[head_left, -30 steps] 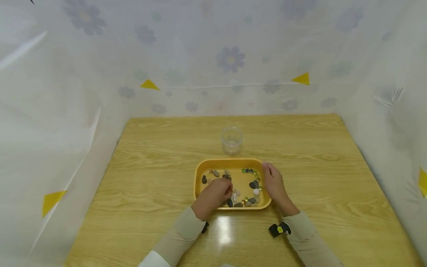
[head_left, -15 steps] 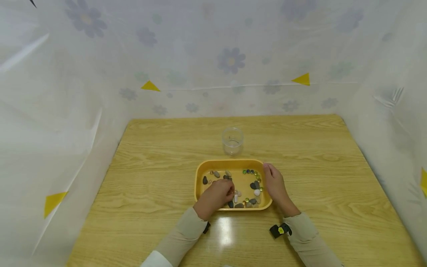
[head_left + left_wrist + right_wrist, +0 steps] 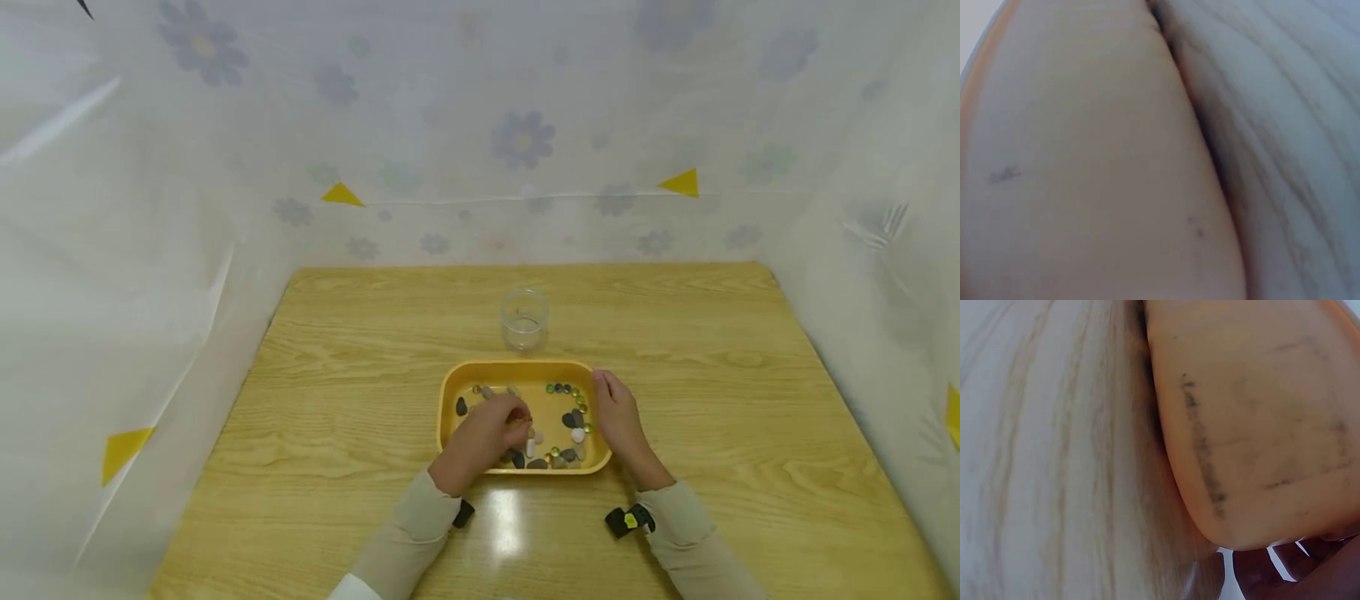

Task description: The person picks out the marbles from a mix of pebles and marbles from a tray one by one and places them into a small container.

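A yellow tray [image 3: 525, 472] holds dark, grey and white pebbles [image 3: 577, 434] and small coloured glass beads [image 3: 567, 388]. My left hand [image 3: 480, 432] reaches over its left half, thumb and index finger pinching what looks like a small amber glass bead, mostly hidden by the fingers. With my right hand [image 3: 619, 414] I grip the tray's right end, thumb at the rim. The left wrist view shows only the tray's outer wall [image 3: 1097, 144] and tabletop. In the right wrist view, fingers [image 3: 1310, 575] touch the tray's lower corner.
Just behind the tray stands a clear round cup [image 3: 523, 321]. Everything rests on a wood-grain table [image 3: 360, 358]. Pale floral sheeting [image 3: 420, 167] with yellow triangles hangs around the back and sides.
My left hand has lifted slightly, and its thumb and index finger now show apart from the pebbles, pinched together. The right hand stays on the tray's end.
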A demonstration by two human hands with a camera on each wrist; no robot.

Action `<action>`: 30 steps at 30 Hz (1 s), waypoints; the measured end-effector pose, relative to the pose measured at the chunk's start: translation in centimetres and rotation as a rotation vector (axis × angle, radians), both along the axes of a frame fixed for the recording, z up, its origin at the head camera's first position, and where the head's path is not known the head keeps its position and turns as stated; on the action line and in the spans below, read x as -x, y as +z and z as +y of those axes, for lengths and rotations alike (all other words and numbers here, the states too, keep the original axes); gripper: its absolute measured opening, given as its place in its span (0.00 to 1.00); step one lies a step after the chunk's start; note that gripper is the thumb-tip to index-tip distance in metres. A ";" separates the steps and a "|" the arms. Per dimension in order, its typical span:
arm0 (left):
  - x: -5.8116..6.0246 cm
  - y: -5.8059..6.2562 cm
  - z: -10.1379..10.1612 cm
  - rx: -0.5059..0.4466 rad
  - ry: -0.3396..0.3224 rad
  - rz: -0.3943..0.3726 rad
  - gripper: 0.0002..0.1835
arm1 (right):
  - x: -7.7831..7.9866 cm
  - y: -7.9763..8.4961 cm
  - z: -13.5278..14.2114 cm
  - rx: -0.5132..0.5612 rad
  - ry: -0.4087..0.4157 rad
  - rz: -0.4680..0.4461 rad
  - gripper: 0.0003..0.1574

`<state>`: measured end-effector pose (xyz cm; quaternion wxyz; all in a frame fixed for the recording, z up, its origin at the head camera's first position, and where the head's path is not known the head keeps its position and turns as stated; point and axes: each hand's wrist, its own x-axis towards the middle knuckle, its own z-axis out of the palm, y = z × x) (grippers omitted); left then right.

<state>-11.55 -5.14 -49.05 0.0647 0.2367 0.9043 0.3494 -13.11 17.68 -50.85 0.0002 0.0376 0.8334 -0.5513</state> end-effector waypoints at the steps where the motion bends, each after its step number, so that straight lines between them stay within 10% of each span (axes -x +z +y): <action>1: 0.0 0.1 -0.1 -0.022 0.014 -0.004 0.03 | 0.0 0.0 0.0 -0.002 0.000 0.000 0.33; 19: 1.1 3.7 -3.9 -0.213 0.175 0.170 0.05 | 0.2 0.1 0.0 0.016 0.010 0.000 0.32; 30: 2.0 6.1 -6.2 -0.222 0.202 0.223 0.05 | 0.7 0.0 0.9 0.000 0.090 -0.150 0.37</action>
